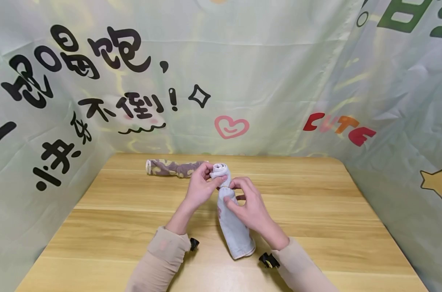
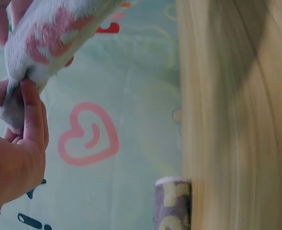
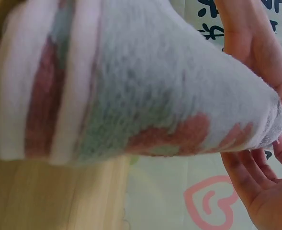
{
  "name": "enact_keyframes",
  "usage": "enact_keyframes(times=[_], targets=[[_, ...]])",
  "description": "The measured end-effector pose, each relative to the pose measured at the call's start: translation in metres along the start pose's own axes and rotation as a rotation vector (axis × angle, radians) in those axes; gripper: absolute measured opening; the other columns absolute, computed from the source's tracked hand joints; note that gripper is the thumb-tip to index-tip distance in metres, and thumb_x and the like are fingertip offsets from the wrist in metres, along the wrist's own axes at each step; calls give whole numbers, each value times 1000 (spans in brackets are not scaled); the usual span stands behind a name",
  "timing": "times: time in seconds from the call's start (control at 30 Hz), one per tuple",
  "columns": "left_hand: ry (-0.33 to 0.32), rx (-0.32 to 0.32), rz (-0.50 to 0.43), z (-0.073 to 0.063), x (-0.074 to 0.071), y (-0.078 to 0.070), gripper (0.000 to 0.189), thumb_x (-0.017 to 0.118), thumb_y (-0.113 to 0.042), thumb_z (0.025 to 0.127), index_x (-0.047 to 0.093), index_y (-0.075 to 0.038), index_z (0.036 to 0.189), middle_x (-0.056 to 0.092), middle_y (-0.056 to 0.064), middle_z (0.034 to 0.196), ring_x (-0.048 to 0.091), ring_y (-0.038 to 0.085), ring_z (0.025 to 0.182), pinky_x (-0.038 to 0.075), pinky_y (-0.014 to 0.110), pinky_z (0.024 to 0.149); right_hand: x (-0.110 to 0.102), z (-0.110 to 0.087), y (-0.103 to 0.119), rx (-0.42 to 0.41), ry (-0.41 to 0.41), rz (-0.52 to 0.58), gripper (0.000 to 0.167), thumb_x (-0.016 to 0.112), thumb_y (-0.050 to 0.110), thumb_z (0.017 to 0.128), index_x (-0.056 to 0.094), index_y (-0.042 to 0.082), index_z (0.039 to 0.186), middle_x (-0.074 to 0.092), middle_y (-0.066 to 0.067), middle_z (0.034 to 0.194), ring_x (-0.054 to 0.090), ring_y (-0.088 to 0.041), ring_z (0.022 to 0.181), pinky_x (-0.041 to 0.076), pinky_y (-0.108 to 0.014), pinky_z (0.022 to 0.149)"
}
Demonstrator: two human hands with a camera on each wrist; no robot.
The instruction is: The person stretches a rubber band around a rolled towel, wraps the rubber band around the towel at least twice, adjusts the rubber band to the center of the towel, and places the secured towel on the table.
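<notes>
A rolled pale grey-blue towel (image 1: 235, 231) with pink patches stands out between the hands, cinched near its far end by a thin tan band (image 1: 225, 187). My left hand (image 1: 202, 184) grips the narrow end beyond the band, thumb on the near side. At the cinched neck, my right hand (image 1: 251, 207) pinches with curled fingers, its thumb lying on the wider part of the roll. The left wrist view shows the left hand (image 2: 16, 153) around the towel's narrow tip (image 2: 11, 115). Thick white-edged layers of towel (image 3: 83, 86) fill much of the right wrist view.
Behind the left hand, a purple and yellow rolled towel (image 1: 166, 167) lies at the back of the wooden table (image 1: 308, 202). Printed fabric curtains (image 1: 272, 81) enclose the table's back and sides. Black wrist devices (image 1: 269, 260) sit by both sleeves.
</notes>
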State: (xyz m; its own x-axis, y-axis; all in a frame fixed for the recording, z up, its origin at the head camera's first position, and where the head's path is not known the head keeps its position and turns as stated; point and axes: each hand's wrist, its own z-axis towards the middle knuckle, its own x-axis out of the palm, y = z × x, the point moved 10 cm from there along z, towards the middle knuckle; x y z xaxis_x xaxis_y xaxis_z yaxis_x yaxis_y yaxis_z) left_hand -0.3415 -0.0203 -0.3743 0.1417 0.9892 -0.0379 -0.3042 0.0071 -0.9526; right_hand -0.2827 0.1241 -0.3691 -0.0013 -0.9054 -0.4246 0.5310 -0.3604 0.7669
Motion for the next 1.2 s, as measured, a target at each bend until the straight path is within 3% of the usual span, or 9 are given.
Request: enact_keyframes(times=[0.17,0.4,0.5,0.67,0.9,1.03,1.2], targets=[[-67,39,68,-2,1,-6,24,79,0,89,60,2,104,68,15,99,65,18,83,59,28,61,2,1,-1,16,-8,-18,23,78,9,88,59,12,100,57,-9,119,61,-27,109,62,-35,76],[-149,-13,12,0,-6,3,24,77,-4,89,59,2,103,66,10,91,62,14,71,55,24,53,10,-1,0,-24,-13,-35,26,79,11,91,54,14,87,56,-8,113,60,-26,104,62,-33,71],[-184,-1,-29,2,-13,2,22,77,-1,88,59,2,100,65,8,86,61,12,66,55,24,50,14,-2,3,-46,12,-24,26,79,10,92,53,14,87,54,-9,112,60,-27,102,62,-31,70],[-168,-20,-67,3,-15,4,22,75,-2,89,56,1,99,62,6,84,60,12,62,55,24,49,17,-1,2,-65,35,-31,26,79,7,91,53,12,92,53,-7,109,61,-25,99,62,-30,68],[-229,-68,-54,-2,-18,9,25,75,-3,88,54,0,100,60,7,87,58,11,63,52,21,49,24,-3,-8,-5,44,-24,35,82,12,91,54,8,111,56,-6,110,66,-23,95,62,-30,68],[-198,-80,-57,-2,-14,10,26,75,-6,91,54,0,105,61,9,93,60,12,65,53,22,52,21,-7,-10,19,-17,10,44,86,9,86,52,6,115,61,-13,111,70,-27,89,61,-27,62],[-45,-48,-40,1,-7,6,32,72,-10,97,57,3,122,59,12,101,61,18,72,54,25,57,9,-7,-14,65,-94,91,45,82,-3,84,54,5,119,65,-17,114,72,-29,82,61,-27,58]])
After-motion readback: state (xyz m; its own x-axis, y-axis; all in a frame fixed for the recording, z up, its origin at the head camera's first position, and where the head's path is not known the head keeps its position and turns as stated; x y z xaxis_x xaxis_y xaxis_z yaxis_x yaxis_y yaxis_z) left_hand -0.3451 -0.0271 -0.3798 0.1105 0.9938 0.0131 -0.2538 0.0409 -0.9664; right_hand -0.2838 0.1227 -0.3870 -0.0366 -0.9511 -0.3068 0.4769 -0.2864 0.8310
